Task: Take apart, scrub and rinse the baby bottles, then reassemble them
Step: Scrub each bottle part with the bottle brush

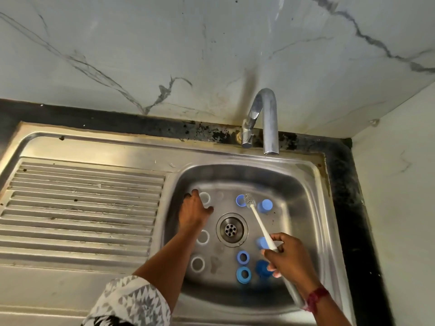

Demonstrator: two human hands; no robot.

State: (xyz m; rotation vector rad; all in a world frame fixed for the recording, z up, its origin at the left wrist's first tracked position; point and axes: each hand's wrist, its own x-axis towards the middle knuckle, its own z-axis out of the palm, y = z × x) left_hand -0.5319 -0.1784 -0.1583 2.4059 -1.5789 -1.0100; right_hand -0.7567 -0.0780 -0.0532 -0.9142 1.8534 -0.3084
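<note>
- Presently, a square stainless-steel sink basin (294,184) is viewed from above; a round perforated metal drain (231,228) is set in its floor.
- The left hand (195,210) is reached into the basin's far-left part, against a clear, open-mouthed plastic baby bottle (205,198) stood upright. The forefinger is seen beyond the rim and the thumb on the near side. The view is blurred, so whether the grip is closed cannot be told.
- A second clear upright bottle (203,237) and a third clear upright bottle (197,264) are stood nearer, along the left wall, beside the left forearm.
- The right hand (287,257) is curled round the near end of a long white plastic bottle brush (258,222), which is held slanting across the basin.
- The brush's grey bristle head is placed beyond the drain, between a blue screw ring (240,200) and a pale blue cap (265,205), just beside both.
- On the near-right side are noted a second pale blue cap (260,242), partly behind the handle, two more blue rings (243,257), and a dark blue cap (261,268) by the right fingers.
- A curved chrome tap (268,118) is mounted behind the basin; a ribbed steel drainboard (82,203) is joined at the left.
</note>
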